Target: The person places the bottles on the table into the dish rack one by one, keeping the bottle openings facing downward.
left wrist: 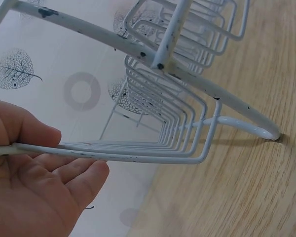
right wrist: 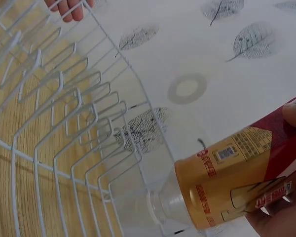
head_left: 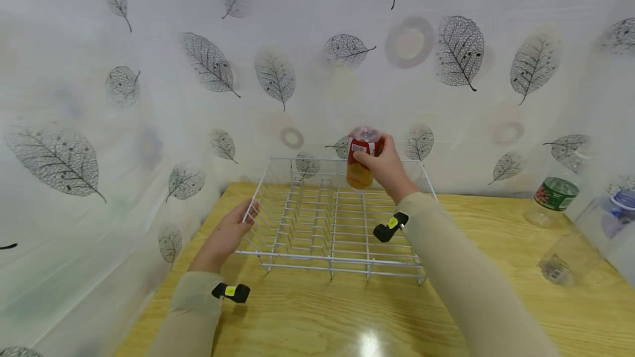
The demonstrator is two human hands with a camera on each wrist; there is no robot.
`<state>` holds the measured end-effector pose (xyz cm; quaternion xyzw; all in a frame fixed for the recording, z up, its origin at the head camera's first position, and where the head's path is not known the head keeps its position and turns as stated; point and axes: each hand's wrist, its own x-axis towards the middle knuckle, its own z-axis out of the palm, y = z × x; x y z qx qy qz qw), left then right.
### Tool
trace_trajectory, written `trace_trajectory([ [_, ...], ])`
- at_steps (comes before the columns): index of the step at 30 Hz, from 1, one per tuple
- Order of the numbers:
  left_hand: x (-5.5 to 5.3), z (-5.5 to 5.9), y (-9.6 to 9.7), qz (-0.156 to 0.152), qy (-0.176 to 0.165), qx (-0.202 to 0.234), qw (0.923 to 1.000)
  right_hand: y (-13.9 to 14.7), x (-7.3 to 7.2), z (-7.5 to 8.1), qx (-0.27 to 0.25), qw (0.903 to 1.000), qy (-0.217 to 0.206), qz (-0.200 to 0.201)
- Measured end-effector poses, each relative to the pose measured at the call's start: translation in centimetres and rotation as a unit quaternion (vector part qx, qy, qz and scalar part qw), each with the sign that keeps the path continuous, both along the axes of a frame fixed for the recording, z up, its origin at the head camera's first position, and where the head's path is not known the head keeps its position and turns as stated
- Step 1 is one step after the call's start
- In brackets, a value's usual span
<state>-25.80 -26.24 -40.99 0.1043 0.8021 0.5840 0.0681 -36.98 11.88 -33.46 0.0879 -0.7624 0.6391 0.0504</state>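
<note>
In the head view, my right hand (head_left: 387,167) grips a plastic bottle (head_left: 360,172) with a red and gold label, held bottom-up above the back of a white wire dish rack (head_left: 333,258). The right wrist view shows the bottle's clear, capless neck (right wrist: 163,202) close to the wires; whether it touches them I cannot tell. My left hand (head_left: 223,238) holds the rack's left side. There, in the left wrist view, the thumb (left wrist: 37,131) lies over the rim wire (left wrist: 108,156) and the fingers are beneath it.
To the right stand a clear bottle with a green label (head_left: 555,194) and a larger clear bottle (head_left: 570,260) with blue near its top. The wooden table (head_left: 297,318) meets a leaf-patterned curtain (head_left: 317,103) behind the rack and at the left.
</note>
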Motion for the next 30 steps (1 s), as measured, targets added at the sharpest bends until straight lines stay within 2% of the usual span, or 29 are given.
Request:
trace_trajectory([
  [5,0.0,0.0,-0.1,0.004,-0.001,-0.002,1.0000,-0.6,-2.1,-1.4,-0.005,0.9996,-0.027,0.010],
  [10,0.0,-0.2,-0.2,0.006,-0.002,-0.004,1.0000,-1.0,-3.3,-2.6,0.012,0.9990,-0.034,0.025],
  [19,-0.1,-0.1,-0.1,-0.002,-0.005,0.004,1.0000,-0.9,-4.0,-3.6,-0.009,0.9985,-0.049,0.021],
  [25,-0.1,0.0,-0.1,0.007,-0.003,-0.001,1.0000,-0.7,-4.6,-3.9,-0.009,0.9984,-0.045,0.033],
  [30,-0.1,-0.1,0.1,0.009,-0.002,-0.004,0.9999,-0.8,-4.9,-4.1,0.022,0.9983,-0.046,0.028],
])
